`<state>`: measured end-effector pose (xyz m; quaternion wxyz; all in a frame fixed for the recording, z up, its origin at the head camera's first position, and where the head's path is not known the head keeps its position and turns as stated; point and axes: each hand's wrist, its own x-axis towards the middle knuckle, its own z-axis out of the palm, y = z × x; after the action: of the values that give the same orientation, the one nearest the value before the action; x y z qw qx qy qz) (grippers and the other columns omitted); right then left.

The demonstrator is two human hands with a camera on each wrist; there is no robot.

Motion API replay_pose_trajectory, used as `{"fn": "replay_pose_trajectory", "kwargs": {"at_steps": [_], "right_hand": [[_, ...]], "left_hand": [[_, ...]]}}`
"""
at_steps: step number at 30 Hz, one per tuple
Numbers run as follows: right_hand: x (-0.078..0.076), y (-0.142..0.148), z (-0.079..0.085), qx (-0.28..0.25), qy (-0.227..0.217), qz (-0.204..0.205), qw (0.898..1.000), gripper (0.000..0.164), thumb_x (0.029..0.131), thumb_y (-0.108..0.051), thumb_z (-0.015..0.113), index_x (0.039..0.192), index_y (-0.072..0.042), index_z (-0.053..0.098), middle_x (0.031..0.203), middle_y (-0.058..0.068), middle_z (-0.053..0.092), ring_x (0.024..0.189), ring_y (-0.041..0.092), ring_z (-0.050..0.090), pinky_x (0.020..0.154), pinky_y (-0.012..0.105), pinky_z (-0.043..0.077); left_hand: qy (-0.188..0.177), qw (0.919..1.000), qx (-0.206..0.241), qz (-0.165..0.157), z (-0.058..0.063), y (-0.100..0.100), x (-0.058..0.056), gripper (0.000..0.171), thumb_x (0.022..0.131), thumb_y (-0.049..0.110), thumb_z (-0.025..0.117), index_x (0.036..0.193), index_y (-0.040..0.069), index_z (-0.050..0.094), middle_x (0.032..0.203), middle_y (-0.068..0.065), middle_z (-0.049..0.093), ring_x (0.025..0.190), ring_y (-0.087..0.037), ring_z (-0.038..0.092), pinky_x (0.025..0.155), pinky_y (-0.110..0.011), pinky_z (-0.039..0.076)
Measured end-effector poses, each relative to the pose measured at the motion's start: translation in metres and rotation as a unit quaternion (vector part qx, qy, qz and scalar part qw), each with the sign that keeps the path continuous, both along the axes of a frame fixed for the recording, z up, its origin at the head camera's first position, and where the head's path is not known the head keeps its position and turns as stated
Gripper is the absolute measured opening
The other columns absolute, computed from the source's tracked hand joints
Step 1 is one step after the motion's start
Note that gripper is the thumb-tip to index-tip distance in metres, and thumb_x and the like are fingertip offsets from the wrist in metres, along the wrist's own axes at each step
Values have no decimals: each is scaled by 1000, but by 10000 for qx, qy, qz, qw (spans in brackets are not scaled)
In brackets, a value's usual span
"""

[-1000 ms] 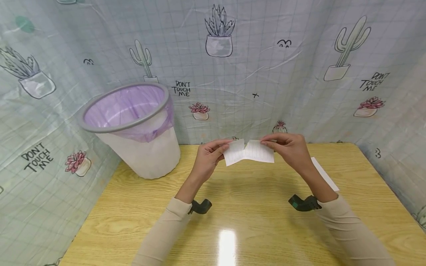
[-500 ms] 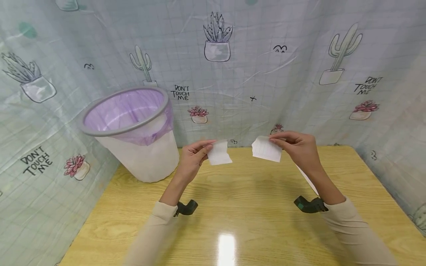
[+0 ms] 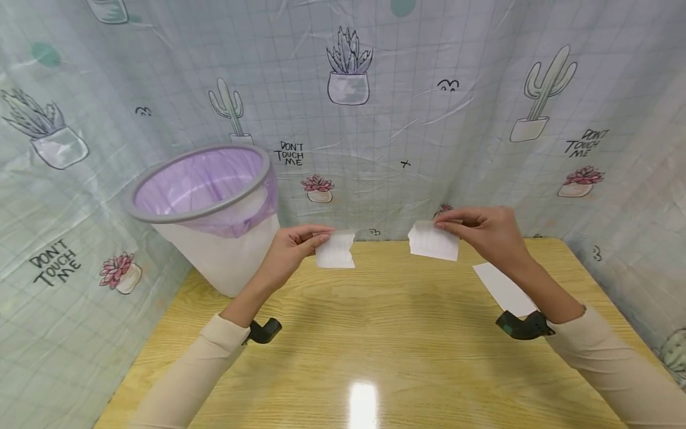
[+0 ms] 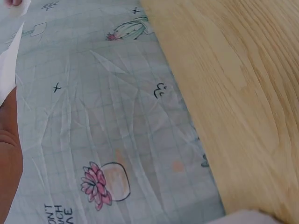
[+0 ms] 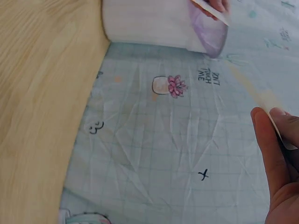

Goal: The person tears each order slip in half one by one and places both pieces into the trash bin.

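Two torn pieces of white paper hang in the air over the back of the table. My left hand pinches the left torn piece by its upper corner, between thumb and fingers. The right torn piece, ragged along its left side, is pinched at the top by my right hand. A wide gap parts the two pieces. In the left wrist view only a sliver of paper and part of the hand show. The right wrist view has the thumb and fingers gripping a paper edge.
A white bin with a grey rim and purple liner stands at the back left of the wooden table. Another white sheet lies on the table beneath my right forearm. A patterned curtain hangs behind.
The paper, partly torn a second ago, has come apart into two pieces. My left hand has moved left with its piece, and my right hand slightly right with the other.
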<state>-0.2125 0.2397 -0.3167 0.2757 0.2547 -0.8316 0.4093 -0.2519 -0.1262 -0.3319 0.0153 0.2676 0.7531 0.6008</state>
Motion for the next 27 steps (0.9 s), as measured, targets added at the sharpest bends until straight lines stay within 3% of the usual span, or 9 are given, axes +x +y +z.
{"fn": "replay_pose_trajectory", "kwargs": {"at_steps": [6, 12, 14, 16, 19, 22, 24, 27], "right_hand": [[1, 4, 23, 830, 381, -118, 9958, 15, 80, -10, 75, 92, -20, 77, 85, -5, 73, 68, -5, 64, 49, 11, 42], [4, 1, 45, 1340, 843, 22, 9874, 17, 77, -8, 77, 88, -21, 77, 80, -8, 73, 62, -7, 61, 47, 10, 37], [5, -3, 51, 1502, 996, 82, 9836, 18, 77, -9, 78, 88, -23, 77, 79, -10, 72, 61, -8, 60, 46, 10, 36], [5, -7, 57, 1597, 1132, 216, 9804, 18, 77, -10, 78, 88, -24, 77, 79, -12, 72, 61, -7, 60, 49, 10, 37], [3, -12, 65, 1762, 1324, 431, 9745, 18, 76, -10, 79, 87, -24, 77, 79, -13, 71, 62, -5, 62, 54, 10, 44], [1, -16, 71, 2008, 1458, 605, 9668, 18, 75, -10, 79, 87, -24, 76, 79, -13, 71, 61, -4, 63, 57, 11, 47], [-1, -19, 75, 2218, 1522, 684, 9607, 18, 76, -10, 79, 87, -23, 75, 79, -13, 71, 59, -3, 62, 55, 13, 47], [-2, -23, 79, 2512, 1534, 766, 9526, 17, 76, -10, 78, 87, -23, 75, 79, -13, 71, 55, -4, 58, 51, 14, 44]], "left_hand": [[77, 9982, -580, -92, 26, -11, -6, 27, 93, 27, 60, 114, 12, 69, 109, -6, 68, 92, -18, 65, 80, -31, 54], [323, 9956, -850, -218, 55, -11, -12, 26, 93, 26, 61, 113, 12, 70, 106, -4, 68, 87, -15, 63, 79, -32, 55], [490, 9938, -985, -138, 63, -12, -11, 24, 92, 25, 62, 111, 14, 71, 86, -1, 66, 76, -11, 57, 78, -29, 54], [663, 9909, -1175, -19, 70, -15, -10, 22, 92, 26, 62, 110, 16, 71, 68, 2, 53, 66, -10, 46, 70, -24, 51], [843, 9869, -1373, 64, 80, -18, -9, 21, 92, 25, 64, 110, 17, 72, 58, 1, 34, 58, -11, 34, 55, -23, 38], [914, 9843, -1507, 45, 90, -19, -9, 22, 92, 25, 63, 110, 17, 71, 59, 1, 40, 58, -10, 35, 50, -22, 32], [912, 9835, -1560, 22, 95, -20, -9, 22, 92, 24, 63, 111, 16, 71, 66, 2, 56, 61, -9, 43, 52, -22, 37], [941, 9799, -1756, 57, 102, -23, -8, 23, 92, 24, 63, 111, 15, 71, 80, -2, 67, 65, -10, 46, 57, -23, 40]]}}
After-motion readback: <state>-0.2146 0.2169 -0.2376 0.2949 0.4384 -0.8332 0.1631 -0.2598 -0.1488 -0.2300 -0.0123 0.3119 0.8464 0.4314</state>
